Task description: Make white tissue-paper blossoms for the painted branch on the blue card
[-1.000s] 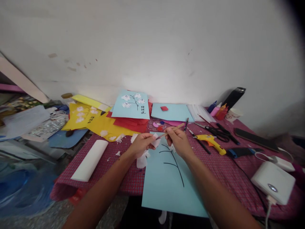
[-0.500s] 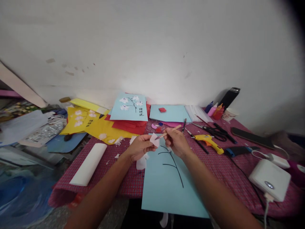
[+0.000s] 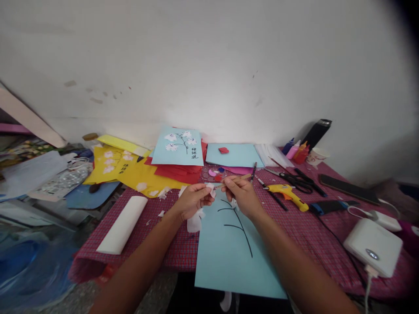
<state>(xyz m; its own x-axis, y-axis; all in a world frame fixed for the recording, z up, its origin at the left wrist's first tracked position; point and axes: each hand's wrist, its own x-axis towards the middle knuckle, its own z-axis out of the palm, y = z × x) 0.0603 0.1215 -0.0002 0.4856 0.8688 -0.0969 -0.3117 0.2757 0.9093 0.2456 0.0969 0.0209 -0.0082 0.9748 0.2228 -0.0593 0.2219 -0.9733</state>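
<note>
A small piece of thin white paper [image 3: 211,189] is pinched in my left hand [image 3: 195,200]. Closed round a thin wooden stick [image 3: 242,178], my right hand [image 3: 240,196] holds its lower end against the white paper. Both hands are over the top of a light blue sheet [image 3: 225,266] with black curved branch lines drawn on it. A small white scrap [image 3: 234,203] lies on the sheet beside my right hand. Left of the sheet is another piece of white paper [image 3: 194,223].
Behind lie a blue card with white flowers [image 3: 176,148], red paper [image 3: 176,173] and a paint palette [image 3: 212,174]. A white roll [image 3: 122,224] is at left. At right are a yellow glue gun [image 3: 288,194], scissors [image 3: 291,179], paint bottles [image 3: 299,152] and a white power bank [image 3: 373,247].
The white paper now looks smaller and more gathered round the stick's end. My right hand and the stick have shifted slightly left, and the stick lies flatter.
</note>
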